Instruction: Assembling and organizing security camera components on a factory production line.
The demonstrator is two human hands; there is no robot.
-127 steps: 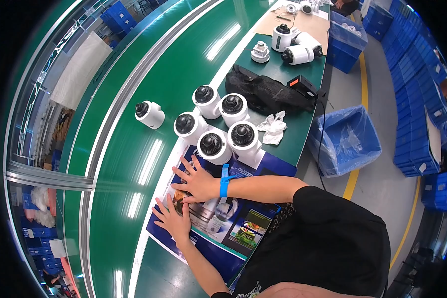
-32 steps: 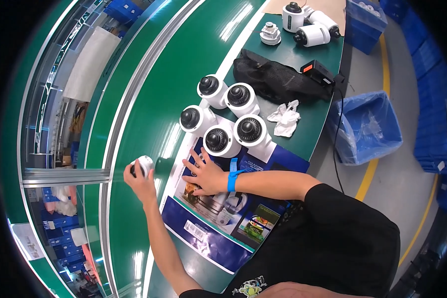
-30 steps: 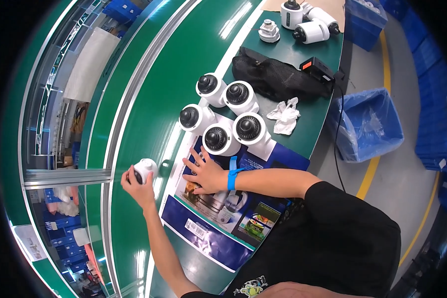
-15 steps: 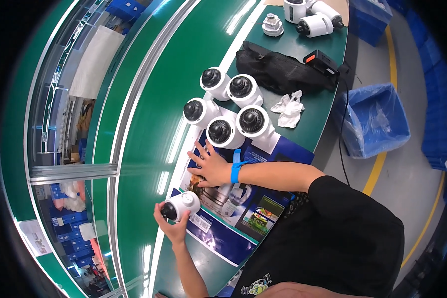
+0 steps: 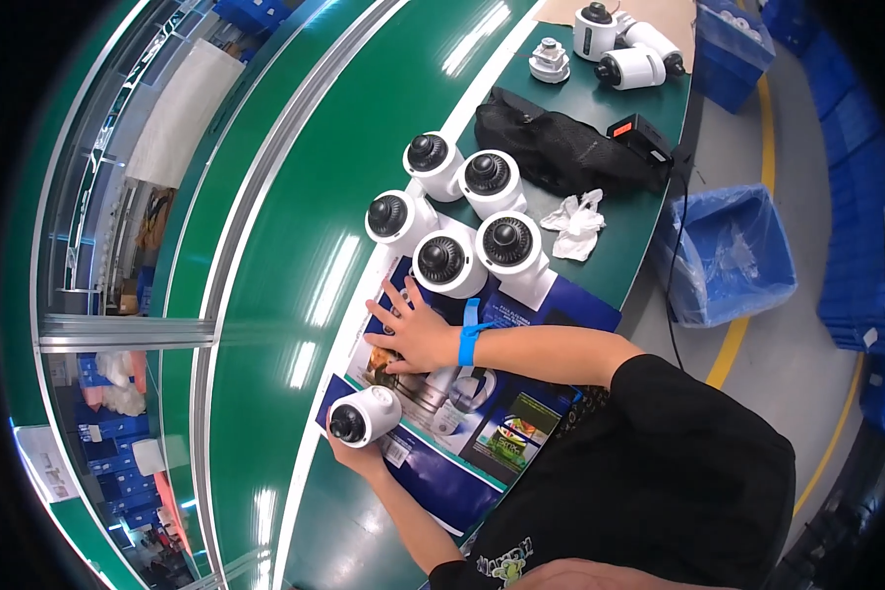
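My left hand is closed around a white security camera with a black lens dome, near the lower left edge of a printed blue sheet. Its fingers are partly hidden behind the camera. Flat on the same sheet lies my right hand, fingers spread and holding nothing. Around that wrist is a blue band. Just beyond it stand several similar white cameras in a cluster, black domes facing up.
A black cloth bag, a black boxy device with a cable and crumpled white tissue lie on the green table. More white cameras and a white part are farther back. A lined blue bin stands on the floor.
The camera in my left hand has come lower in the view and turned, so its dome faces me more. My right hand stays spread on the sheet. The view has shifted slightly.
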